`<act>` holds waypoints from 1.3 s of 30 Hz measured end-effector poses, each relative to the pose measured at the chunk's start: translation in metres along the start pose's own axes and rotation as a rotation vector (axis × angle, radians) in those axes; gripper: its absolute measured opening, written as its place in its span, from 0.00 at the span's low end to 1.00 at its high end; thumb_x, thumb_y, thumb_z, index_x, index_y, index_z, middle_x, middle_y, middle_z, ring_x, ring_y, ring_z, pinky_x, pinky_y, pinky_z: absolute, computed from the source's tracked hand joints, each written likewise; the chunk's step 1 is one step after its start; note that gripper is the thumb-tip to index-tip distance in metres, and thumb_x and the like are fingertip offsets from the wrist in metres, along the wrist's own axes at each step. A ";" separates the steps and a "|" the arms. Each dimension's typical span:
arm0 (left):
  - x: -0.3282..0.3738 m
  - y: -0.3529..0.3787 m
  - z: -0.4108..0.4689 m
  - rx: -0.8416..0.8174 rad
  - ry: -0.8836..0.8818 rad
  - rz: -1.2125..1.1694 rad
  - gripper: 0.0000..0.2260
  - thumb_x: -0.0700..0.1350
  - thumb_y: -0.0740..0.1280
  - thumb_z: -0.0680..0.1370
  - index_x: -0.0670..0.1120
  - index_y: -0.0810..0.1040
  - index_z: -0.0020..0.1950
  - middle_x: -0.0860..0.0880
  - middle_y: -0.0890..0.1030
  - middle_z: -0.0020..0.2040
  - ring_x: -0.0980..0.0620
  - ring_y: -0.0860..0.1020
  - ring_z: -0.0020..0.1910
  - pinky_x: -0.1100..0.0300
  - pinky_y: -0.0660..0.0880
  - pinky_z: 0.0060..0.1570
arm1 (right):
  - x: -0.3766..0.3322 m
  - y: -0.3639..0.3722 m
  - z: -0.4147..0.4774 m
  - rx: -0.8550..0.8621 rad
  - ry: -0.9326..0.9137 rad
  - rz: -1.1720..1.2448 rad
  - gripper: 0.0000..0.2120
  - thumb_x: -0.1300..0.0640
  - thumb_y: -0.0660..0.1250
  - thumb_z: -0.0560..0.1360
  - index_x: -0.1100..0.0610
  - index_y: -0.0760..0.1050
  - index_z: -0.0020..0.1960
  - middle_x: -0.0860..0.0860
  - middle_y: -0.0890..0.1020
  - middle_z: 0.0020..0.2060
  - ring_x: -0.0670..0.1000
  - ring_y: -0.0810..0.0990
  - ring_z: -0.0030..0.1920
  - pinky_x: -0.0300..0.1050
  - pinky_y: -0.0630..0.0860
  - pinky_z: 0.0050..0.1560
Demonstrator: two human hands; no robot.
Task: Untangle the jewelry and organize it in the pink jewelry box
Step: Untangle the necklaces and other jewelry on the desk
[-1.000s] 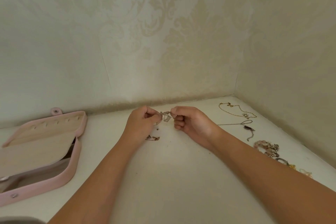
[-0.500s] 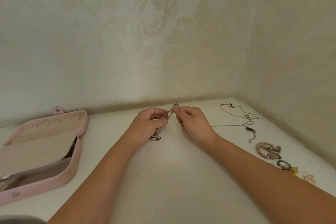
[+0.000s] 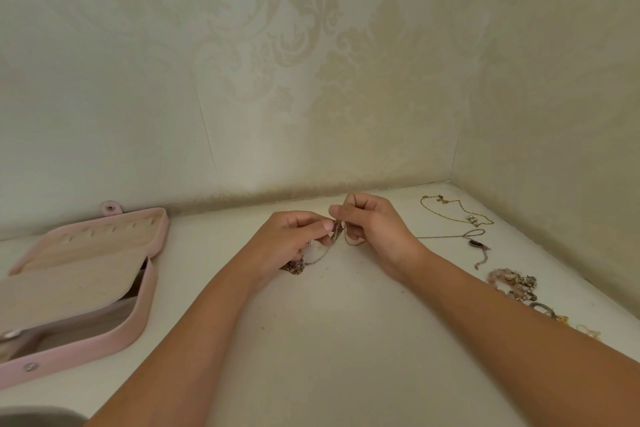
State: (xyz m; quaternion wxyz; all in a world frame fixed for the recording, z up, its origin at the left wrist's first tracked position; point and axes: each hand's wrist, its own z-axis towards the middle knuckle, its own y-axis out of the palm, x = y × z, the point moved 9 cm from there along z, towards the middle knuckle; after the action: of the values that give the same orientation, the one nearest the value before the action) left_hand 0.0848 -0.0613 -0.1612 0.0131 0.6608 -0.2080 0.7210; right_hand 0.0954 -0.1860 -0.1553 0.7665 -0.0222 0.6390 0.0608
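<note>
Well right of the pink jewelry box (image 3: 143, 298), left hand (image 3: 291, 239) and right hand (image 3: 377, 229) close together, both pinching the tangled chain (image 3: 337, 234) with curled fingers. Knot between the thumbs, loose end running down toward the box side, under the left hand. Left hand nearer to the box. Farther right of the box, a gold necklace (image 3: 471, 218) and a bead bracelet (image 3: 512, 282), lying apart. No brand or writing readable.
</note>
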 end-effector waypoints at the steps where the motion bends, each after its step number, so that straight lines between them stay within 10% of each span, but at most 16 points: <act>1: 0.000 0.001 -0.001 -0.008 -0.003 0.013 0.07 0.48 0.68 0.76 0.46 0.83 0.49 0.57 0.78 0.33 0.60 0.66 0.28 0.67 0.64 0.30 | 0.000 -0.003 0.001 0.021 -0.009 -0.018 0.19 0.64 0.69 0.72 0.56 0.64 0.28 0.47 0.64 0.23 0.48 0.61 0.26 0.42 0.59 0.31; 16: 0.000 -0.008 0.003 0.079 -0.029 -0.467 0.04 0.40 0.66 0.74 0.46 0.77 0.39 0.53 0.72 0.36 0.58 0.64 0.29 0.68 0.59 0.26 | 0.004 -0.004 0.002 0.005 0.043 0.196 0.14 0.64 0.64 0.75 0.58 0.69 0.31 0.52 0.72 0.28 0.48 0.64 0.30 0.39 0.64 0.33; 24: 0.002 -0.010 0.003 0.049 -0.077 -0.820 0.03 0.45 0.64 0.70 0.46 0.73 0.40 0.52 0.72 0.31 0.58 0.63 0.25 0.70 0.58 0.20 | 0.011 -0.009 0.001 0.030 0.118 0.186 0.26 0.53 0.59 0.79 0.53 0.54 0.26 0.48 0.61 0.24 0.48 0.58 0.28 0.41 0.59 0.32; 35: -0.018 -0.049 0.006 0.355 -0.054 -1.030 0.10 0.46 0.62 0.79 0.47 0.69 0.39 0.52 0.73 0.31 0.59 0.64 0.24 0.69 0.58 0.20 | -0.024 -0.018 0.000 0.085 -0.201 -0.761 0.11 0.45 0.69 0.72 0.52 0.77 0.39 0.44 0.65 0.22 0.43 0.65 0.25 0.38 0.70 0.32; 39: -0.025 -0.063 0.003 0.484 -0.049 -1.004 0.10 0.46 0.64 0.78 0.47 0.69 0.39 0.52 0.71 0.33 0.59 0.64 0.24 0.69 0.59 0.20 | -0.043 -0.029 -0.004 0.095 -0.239 -0.685 0.16 0.48 0.66 0.76 0.56 0.80 0.35 0.45 0.63 0.20 0.44 0.62 0.24 0.42 0.68 0.27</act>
State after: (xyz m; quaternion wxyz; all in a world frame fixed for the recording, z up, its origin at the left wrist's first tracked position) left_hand 0.1094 0.0013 -0.1679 0.1982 0.6795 0.3036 0.6378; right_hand 0.0874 -0.2180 -0.1148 0.8119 -0.1921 0.5025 -0.2268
